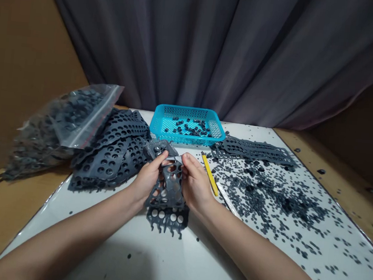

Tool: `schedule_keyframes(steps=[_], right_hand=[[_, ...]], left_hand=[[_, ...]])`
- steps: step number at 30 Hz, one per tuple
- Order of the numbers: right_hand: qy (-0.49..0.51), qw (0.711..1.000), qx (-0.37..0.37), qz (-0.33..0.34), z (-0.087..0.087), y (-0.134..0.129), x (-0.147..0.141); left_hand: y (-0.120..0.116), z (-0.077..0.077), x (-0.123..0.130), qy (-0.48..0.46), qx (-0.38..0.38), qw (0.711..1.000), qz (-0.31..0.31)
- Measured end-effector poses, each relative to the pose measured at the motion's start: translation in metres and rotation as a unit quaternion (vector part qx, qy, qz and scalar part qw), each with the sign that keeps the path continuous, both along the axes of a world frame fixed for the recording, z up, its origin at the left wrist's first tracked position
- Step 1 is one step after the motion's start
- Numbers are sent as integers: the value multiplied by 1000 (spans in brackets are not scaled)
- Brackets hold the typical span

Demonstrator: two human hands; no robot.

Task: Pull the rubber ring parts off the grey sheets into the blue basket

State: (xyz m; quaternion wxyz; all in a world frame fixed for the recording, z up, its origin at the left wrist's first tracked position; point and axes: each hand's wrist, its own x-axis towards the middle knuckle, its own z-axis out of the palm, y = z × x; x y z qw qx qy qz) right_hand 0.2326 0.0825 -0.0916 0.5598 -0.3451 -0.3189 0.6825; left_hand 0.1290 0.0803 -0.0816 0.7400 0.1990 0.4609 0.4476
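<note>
Left hand (147, 181), right hand (195, 186): fingers clamped on grey holed rubber sheet (169, 186), held above table. Blue basket (188, 124) beyond sheet; loose dark bits (267, 194) right of sheet. Risk: hard pull could tear sheet, scatter bits.

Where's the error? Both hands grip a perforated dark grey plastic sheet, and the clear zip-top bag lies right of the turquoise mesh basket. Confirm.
The clear zip-top bag lies left of the turquoise mesh basket, not right, as the head view shows. The left hand and right hand do grip the perforated dark grey plastic sheet.
</note>
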Motion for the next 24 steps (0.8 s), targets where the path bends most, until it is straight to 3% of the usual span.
schedule_keyframes(steps=[3, 5, 6, 8, 10, 12, 15, 18, 24], right_hand=[[-62, 996, 62, -10, -4, 0, 2], [-158, 971, 179, 13, -4, 2, 8], [-223, 938, 262, 34, -2, 4, 12], [-345, 830, 432, 69, 5, 9, 24], [-424, 728, 533, 77, 15, 14, 35], [-477, 670, 564, 71, 27, 18, 44], [-551, 618, 557, 67, 42, 17, 49], [-580, 602, 542, 84, 48, 12, 48], [-538, 676, 477, 160, 37, 11, 43]], left_hand=[[-1, 3, 2, 9, -11, 1000, 8], [-4, 4, 3, 52, 19, 998, 39], [-5, 4, 3, 75, 56, 994, 60], [-8, 4, 0, 126, 166, 973, 97], [-10, 4, -3, 188, 275, 938, 98], [-12, 6, -8, 261, 345, 898, 82], [-14, 10, -13, 327, 400, 854, 60], [-16, 11, -14, 332, 408, 850, 18], [-14, 15, -13, 269, 340, 900, -37]])
